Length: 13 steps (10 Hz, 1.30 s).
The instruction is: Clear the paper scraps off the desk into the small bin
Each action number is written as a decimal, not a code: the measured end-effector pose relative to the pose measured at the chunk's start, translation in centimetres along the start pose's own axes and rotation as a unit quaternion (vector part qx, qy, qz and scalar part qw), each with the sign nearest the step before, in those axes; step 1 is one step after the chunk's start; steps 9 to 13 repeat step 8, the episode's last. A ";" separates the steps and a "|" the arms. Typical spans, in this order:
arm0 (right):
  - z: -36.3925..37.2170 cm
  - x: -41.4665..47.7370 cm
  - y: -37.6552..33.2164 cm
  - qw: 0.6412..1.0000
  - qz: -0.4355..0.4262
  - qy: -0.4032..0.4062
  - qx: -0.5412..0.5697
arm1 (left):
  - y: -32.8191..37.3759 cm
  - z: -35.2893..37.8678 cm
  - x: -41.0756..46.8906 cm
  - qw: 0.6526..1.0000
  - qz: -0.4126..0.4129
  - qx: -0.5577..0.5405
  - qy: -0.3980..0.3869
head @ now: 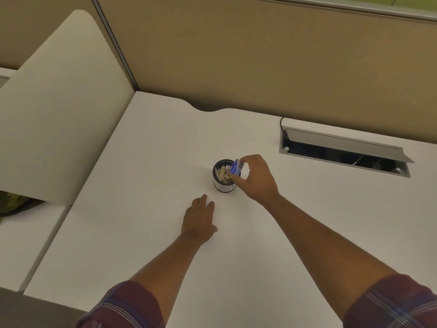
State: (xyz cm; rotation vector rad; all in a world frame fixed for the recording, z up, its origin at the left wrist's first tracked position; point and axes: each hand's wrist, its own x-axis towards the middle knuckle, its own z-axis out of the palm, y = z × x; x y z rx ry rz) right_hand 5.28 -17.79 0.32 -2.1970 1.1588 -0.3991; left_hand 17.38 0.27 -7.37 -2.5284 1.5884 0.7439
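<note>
sleeves of plaid cloth (123, 306) sit rolled above both bare forearms at 6 o'clock. left hand (199, 221) lies palm down on the white desk (307, 221), fingers together and extended toward 12, holding nothing. right hand (256, 179) reaches toward 11, thumb and fingertips pinching a blue-and-white paper scrap (236, 167), its long axis tilted steeply over the small bin (224, 176), which stands upright mid-desk holding other scraps (223, 172).
</note>
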 end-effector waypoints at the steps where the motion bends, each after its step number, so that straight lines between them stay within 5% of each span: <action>1: 1.0 1.1 -0.8 0.995 -0.022 -0.052 -0.087 | 0.0 0.1 0.0 1.000 0.002 0.000 0.003; 4: 1.7 2.0 -1.0 0.981 -0.011 -0.105 -0.165 | -0.1 0.2 -0.2 1.000 0.004 -0.001 0.006; 7: 0.5 -2.4 0.4 0.995 0.050 -0.036 -0.076 | 0.3 -1.0 -0.8 1.000 0.014 -0.004 -0.005; 13: 0.4 -4.8 1.7 0.991 0.063 -0.030 -0.114 | 0.5 -1.4 -0.9 1.000 0.017 0.006 -0.006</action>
